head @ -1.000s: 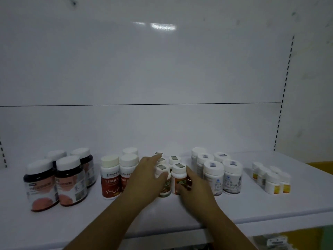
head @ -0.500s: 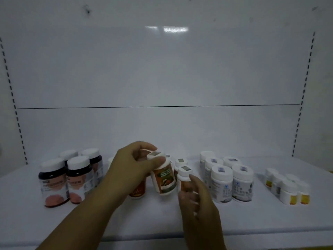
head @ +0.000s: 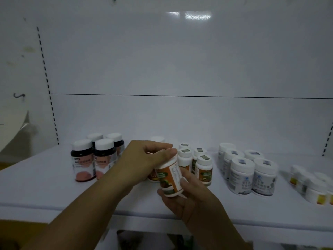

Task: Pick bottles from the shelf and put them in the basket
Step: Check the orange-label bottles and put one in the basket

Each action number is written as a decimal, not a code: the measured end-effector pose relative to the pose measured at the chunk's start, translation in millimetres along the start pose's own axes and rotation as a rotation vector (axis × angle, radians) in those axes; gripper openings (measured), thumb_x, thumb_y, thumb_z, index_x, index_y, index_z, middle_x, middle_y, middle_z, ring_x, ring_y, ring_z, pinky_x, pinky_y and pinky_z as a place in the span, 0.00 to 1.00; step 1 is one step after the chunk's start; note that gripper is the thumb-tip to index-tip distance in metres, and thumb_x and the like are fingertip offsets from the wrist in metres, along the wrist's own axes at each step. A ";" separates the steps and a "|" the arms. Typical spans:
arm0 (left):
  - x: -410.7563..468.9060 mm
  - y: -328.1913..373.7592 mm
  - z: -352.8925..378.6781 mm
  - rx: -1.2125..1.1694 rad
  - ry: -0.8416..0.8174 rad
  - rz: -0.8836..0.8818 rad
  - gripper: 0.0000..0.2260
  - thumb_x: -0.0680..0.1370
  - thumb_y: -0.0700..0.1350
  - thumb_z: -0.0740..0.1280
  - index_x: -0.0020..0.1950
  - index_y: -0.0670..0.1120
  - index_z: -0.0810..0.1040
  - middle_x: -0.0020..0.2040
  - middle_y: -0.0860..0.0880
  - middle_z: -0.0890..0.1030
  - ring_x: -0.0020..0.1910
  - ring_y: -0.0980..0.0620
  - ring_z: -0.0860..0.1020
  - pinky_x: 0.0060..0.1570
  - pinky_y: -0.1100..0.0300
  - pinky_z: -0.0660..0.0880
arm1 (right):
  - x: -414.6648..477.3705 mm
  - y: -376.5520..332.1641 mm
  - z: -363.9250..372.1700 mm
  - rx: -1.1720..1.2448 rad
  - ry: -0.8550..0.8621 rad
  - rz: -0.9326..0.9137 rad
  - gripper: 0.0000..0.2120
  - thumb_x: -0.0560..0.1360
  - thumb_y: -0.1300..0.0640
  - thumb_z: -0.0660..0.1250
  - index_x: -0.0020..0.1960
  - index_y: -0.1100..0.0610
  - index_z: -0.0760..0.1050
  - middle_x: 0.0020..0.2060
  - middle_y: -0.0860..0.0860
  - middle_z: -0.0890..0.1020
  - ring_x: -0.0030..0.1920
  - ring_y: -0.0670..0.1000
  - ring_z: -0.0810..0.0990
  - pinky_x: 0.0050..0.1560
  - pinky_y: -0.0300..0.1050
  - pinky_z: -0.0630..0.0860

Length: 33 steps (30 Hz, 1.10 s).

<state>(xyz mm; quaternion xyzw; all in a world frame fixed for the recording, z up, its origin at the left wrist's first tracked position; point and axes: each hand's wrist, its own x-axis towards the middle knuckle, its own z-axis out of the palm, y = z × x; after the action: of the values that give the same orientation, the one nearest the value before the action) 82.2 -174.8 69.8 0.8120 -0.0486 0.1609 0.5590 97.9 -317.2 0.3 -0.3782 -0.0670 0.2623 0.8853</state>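
Observation:
A small white bottle with an orange and green label (head: pixel 169 175) is held above the front of the white shelf (head: pixel 45 186). My left hand (head: pixel 144 157) grips it over the cap. My right hand (head: pixel 191 197) cups its base and side from below. Right behind it, several bottles of the same kind (head: pixel 203 166) stand on the shelf. The basket is not in view.
Dark bottles with white caps (head: pixel 93 157) stand at the left. Wide white bottles (head: pixel 252 170) stand to the right of the middle group, and small white and yellow bottles (head: pixel 313 188) at the far right. A lower shelf (head: pixel 144 239) shows dimly beneath the front edge.
My left hand lifted the orange-labelled bottle off the shelf and brought it forward. My right hand came under it and now holds its base. The view shifted left.

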 end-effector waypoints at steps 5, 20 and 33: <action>0.6 -1.9 1.4 -0.006 0.068 0.098 0.03 0.71 0.50 0.70 0.44 0.56 0.80 0.43 0.57 0.83 0.41 0.58 0.82 0.38 0.67 0.78 | 1.2 0.8 -2.3 0.010 0.015 0.075 0.20 0.76 0.48 0.60 0.57 0.63 0.73 0.49 0.63 0.83 0.37 0.62 0.85 0.32 0.53 0.82; -5.1 -9.8 15.9 -0.162 -0.021 0.134 0.05 0.74 0.43 0.66 0.48 0.50 0.80 0.44 0.54 0.85 0.42 0.55 0.83 0.39 0.63 0.80 | -9.8 -4.3 -15.7 -0.166 -0.011 -0.218 0.19 0.66 0.61 0.72 0.56 0.57 0.76 0.49 0.60 0.84 0.48 0.61 0.84 0.37 0.49 0.82; -2.7 -42.3 29.5 -0.325 -0.097 -0.003 0.16 0.72 0.39 0.69 0.56 0.53 0.74 0.56 0.51 0.81 0.52 0.54 0.81 0.48 0.62 0.80 | -2.2 0.5 -29.3 -0.699 0.214 -0.548 0.22 0.65 0.68 0.74 0.52 0.49 0.74 0.48 0.46 0.83 0.47 0.43 0.82 0.45 0.37 0.80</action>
<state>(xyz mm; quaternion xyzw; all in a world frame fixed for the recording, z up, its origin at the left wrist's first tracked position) 96.7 -186.7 21.6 0.7178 -0.0998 0.1107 0.6801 105.1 -336.6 -20.5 -0.6476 -0.1570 -0.0604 0.7432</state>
